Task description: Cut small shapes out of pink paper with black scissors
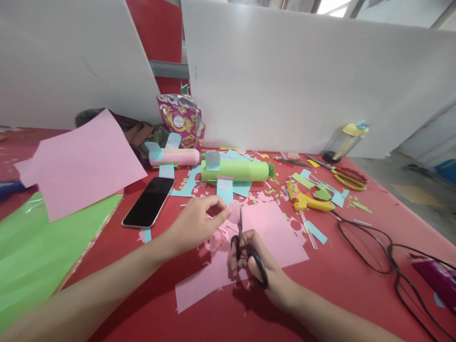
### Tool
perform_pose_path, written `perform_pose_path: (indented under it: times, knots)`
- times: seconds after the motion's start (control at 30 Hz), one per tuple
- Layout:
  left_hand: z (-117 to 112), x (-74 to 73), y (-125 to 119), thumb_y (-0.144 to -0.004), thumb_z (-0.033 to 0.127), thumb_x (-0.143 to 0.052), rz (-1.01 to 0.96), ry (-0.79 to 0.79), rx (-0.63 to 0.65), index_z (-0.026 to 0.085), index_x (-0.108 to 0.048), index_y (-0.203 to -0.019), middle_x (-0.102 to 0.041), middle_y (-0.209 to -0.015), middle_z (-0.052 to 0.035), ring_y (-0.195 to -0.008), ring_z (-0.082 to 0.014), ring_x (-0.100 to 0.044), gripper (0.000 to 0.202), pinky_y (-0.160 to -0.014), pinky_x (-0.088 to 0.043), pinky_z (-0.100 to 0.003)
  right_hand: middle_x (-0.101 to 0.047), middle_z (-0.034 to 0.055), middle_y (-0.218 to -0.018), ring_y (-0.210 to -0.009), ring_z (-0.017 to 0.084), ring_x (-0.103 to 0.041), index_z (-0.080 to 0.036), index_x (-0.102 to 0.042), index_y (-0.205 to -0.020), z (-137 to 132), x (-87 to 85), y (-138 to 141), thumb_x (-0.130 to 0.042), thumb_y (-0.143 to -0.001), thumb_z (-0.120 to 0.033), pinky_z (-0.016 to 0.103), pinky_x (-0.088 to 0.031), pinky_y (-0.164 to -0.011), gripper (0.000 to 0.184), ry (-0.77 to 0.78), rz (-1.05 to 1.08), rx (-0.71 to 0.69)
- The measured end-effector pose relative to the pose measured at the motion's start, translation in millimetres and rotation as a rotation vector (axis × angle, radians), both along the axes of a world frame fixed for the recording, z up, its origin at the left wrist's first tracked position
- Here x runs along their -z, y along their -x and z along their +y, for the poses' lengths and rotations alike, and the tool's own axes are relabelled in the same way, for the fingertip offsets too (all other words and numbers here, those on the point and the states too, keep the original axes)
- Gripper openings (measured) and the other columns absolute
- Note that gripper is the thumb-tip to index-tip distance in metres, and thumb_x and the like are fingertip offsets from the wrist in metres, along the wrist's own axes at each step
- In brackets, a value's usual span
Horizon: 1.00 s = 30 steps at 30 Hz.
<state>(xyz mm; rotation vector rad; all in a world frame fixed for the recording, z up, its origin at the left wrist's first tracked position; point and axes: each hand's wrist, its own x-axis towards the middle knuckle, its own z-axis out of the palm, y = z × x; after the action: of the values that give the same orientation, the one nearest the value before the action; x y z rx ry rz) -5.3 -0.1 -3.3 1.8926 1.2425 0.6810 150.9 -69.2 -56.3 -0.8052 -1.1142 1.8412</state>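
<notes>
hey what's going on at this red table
A person's left hand pinches a small pink paper piece, while the right hand holds black-handled scissors, blades right by that piece. Below lies a larger pink sheet on the red table. Behind are a green tube and a pink tube, amid paper scraps.
</notes>
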Motion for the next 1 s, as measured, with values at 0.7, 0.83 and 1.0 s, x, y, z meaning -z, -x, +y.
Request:
perform_pose_path:
  times: [0.7,0.83,1.0]
  knots:
    - [-9.0,8.7,0.3,-0.078,0.025,-0.043,-0.056,-0.013,-0.101,0.017,-0.041,-0.059,-0.046,-0.058,0.0038,-0.056,-0.0097,-0.044,0.021,-0.057,-0.036,-0.022,-0.043,-0.0043,-0.069,-0.054,0.009,-0.044,-0.023,-0.030,-0.077,-3.3,-1.8,3.7,-0.054,-0.068,-0.058,0.026,-0.036,-0.055,0.043,-0.009,-0.050,-0.022]
    - [-13.6,15.1,-5.3,-0.079,0.024,-0.042,-0.106,-0.025,-0.134,0.017,-0.040,-0.059,-0.045,-0.057,0.0041,-0.055,-0.0094,-0.043,0.021,-0.055,-0.036,-0.022,-0.044,-0.0034,-0.070,-0.056,0.009,-0.047,-0.022,-0.030,-0.080,-6.2,0.3,5.2,-0.051,-0.069,-0.059,0.025,-0.037,-0.055,0.044,-0.022,-0.039,-0.038]
    - [-16.8,19.0,-7.3,-0.080,0.023,-0.041,-0.130,-0.042,-0.123,0.017,-0.039,-0.059,-0.043,-0.056,0.0041,-0.056,-0.0093,-0.043,0.022,-0.058,-0.037,-0.022,-0.043,-0.0029,-0.070,-0.058,0.011,-0.049,-0.022,-0.029,-0.082,-7.8,2.1,5.6,-0.045,-0.073,-0.059,0.027,-0.040,-0.057,0.042,-0.059,-0.089,-0.035]
